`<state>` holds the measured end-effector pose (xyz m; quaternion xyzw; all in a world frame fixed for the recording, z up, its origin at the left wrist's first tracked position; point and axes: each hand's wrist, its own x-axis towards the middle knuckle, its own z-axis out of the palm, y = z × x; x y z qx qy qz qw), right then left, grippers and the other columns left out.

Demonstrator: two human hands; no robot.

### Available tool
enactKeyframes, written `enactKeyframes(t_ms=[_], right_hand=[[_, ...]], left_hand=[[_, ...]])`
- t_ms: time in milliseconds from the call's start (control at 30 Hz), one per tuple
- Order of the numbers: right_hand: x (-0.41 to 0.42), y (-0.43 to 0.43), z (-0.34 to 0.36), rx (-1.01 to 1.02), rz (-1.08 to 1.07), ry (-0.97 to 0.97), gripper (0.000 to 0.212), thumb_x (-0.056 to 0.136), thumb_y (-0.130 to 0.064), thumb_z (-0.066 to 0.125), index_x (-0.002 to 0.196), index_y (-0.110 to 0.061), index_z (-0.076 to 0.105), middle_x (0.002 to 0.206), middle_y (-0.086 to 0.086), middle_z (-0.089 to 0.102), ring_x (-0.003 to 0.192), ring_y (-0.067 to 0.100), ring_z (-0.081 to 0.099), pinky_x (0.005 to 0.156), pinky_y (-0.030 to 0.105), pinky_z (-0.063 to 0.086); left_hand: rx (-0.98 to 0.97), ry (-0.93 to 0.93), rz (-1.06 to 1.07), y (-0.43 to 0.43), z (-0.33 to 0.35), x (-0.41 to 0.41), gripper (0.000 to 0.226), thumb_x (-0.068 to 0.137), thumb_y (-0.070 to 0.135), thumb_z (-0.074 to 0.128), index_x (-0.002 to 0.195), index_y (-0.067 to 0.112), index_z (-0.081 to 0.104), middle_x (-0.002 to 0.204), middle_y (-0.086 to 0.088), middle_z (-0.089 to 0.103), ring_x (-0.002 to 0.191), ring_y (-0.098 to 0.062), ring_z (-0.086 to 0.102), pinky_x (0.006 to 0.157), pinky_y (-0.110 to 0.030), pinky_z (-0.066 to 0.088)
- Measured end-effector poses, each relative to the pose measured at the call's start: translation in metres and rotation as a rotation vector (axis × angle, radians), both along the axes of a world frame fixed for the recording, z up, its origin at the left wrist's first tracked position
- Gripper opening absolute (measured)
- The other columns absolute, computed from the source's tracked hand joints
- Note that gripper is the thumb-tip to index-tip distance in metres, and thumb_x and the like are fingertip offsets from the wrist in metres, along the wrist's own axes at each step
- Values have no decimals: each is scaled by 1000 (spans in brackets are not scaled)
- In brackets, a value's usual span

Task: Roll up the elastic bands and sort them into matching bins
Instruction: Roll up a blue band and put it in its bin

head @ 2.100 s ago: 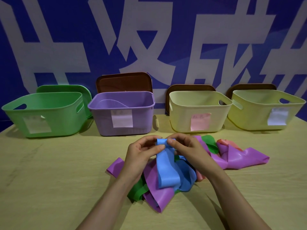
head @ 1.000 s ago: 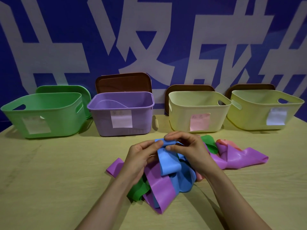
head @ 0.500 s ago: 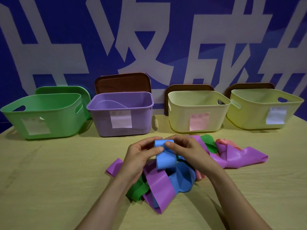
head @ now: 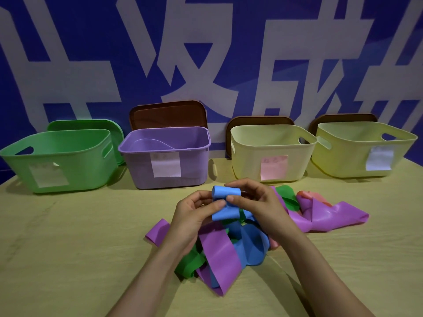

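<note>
A blue elastic band [head: 225, 193] is partly rolled into a short roll held above the table. My left hand [head: 194, 213] pinches its left end and my right hand [head: 254, 200] pinches its right end. The band's loose tail [head: 249, 248] hangs down into a tangled pile with purple bands [head: 219, 255], a green band [head: 190, 261] and a pink band [head: 273, 244]. More purple band [head: 332, 216], green band [head: 286, 195] and pink band [head: 309, 194] lie to the right. Along the back stand a green bin [head: 75, 161], a purple bin [head: 194, 156], a pale yellow bin [head: 249, 156] and a yellow-green bin [head: 343, 156].
Each bin carries a paper label on its front. Lids lean against the blue wall behind the bins: a green lid [head: 91, 124] and brown lids [head: 167, 115]. The wooden table [head: 68, 248] has bare surface left of the pile and along the near edge.
The roll of blue band has grown thicker as both hands turned it, and the hanging blue tail has become shorter. The pile has shifted only slightly.
</note>
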<state>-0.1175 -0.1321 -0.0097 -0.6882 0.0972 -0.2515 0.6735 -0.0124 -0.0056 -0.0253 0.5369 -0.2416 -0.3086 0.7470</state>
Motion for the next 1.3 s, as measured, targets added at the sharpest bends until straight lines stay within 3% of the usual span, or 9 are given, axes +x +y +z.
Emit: enactKeyframes(t_ms=[133,300,433,533,633,833,933,1167,1300], right_hand=[[0,-2,-1,-36,-15,-11,24,77,8,69,96,-7,68,92,5,70,89,17,66,81,33,55],[1,3,0,-139,0,20,28,79,13,64,94,-11,68,97,9,68,89,17,65,81,31,55],[1,0,-2,-39,62,39,40,78,-4,72,116,-16,62,106,14,66,99,24,66,88,37,55],[2,-1,-3,-19,8,99,39,77,-26,71,113,-14,63,107,16,67,102,29,65,91,41,52],[4,-1,-4,10,-21,105,29,82,-15,68,107,-1,61,103,23,66,88,21,67,80,29,55],[6,6,-5,-50,-106,-6,35,77,3,72,108,-6,59,91,6,67,83,10,66,77,24,55],[8,11,-8,-118,-105,-83,36,76,9,71,103,-11,59,98,4,67,96,16,65,86,27,54],[8,16,-8,-216,-89,-213,32,75,11,70,92,-16,66,110,6,60,103,9,62,86,21,50],[7,20,-9,-232,-45,-214,33,75,4,73,96,-20,64,100,-11,68,102,12,65,89,22,50]], left_hand=[[-13,-19,-24,1,0,0,39,61,19,75,98,8,67,90,-5,72,85,-19,69,76,-29,56],[-24,63,-7,0,-1,1,31,68,20,71,93,2,66,89,-11,71,82,-22,70,71,-28,58],[-44,130,5,-1,0,2,33,67,14,71,97,1,66,87,-12,71,75,-18,69,64,-23,57],[-44,117,15,0,-1,2,36,65,13,72,99,3,66,85,-10,70,75,-16,69,63,-22,56],[-49,95,3,0,-2,0,33,68,6,72,99,2,64,82,-7,70,74,-14,69,61,-20,54],[39,-144,63,0,-4,1,20,77,-7,70,88,5,58,91,-10,71,82,-18,70,69,-26,57],[20,-248,105,0,-4,0,26,73,-3,76,82,9,55,99,-9,71,91,-17,70,69,-23,54],[-40,-363,158,1,-9,5,36,67,-8,77,66,16,51,78,3,70,90,-12,69,70,-23,54],[-59,-412,236,-1,-13,4,35,65,-6,79,70,15,52,75,4,64,84,-11,68,74,-25,55]])
